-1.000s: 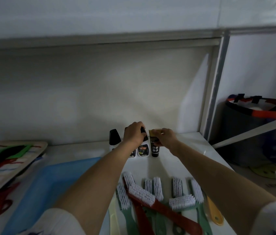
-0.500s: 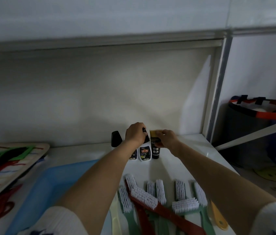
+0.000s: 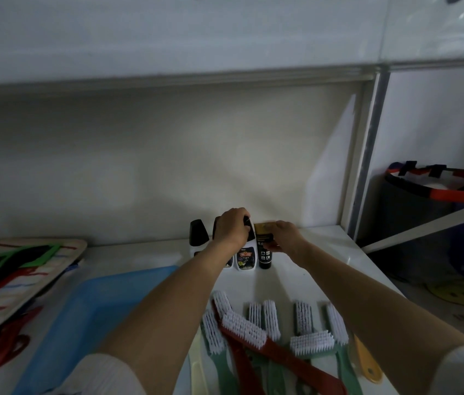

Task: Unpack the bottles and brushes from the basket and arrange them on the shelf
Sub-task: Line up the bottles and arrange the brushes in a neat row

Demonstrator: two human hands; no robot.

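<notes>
Small bottles stand in a row at the back of the white shelf (image 3: 319, 252), against the wall. My left hand (image 3: 232, 226) grips the black cap of a white bottle (image 3: 245, 259). A second white bottle with a black cap (image 3: 198, 236) stands to its left, and another is mostly hidden behind my left wrist. My right hand (image 3: 284, 235) holds a black tube with a gold top (image 3: 265, 250) standing at the right end of the row. Several brushes with white bristles (image 3: 270, 320) and green, red and orange handles lie at the shelf front.
A blue plastic basket (image 3: 88, 306) sits on the shelf at the left, under my left forearm. A striped woven bag (image 3: 14, 266) lies at the far left. Right of the shelf post stands a dark bin with a red rim (image 3: 430, 218).
Both hands stay on the same bottles at the back of the shelf. The view has shifted slightly; nothing else has visibly moved.
</notes>
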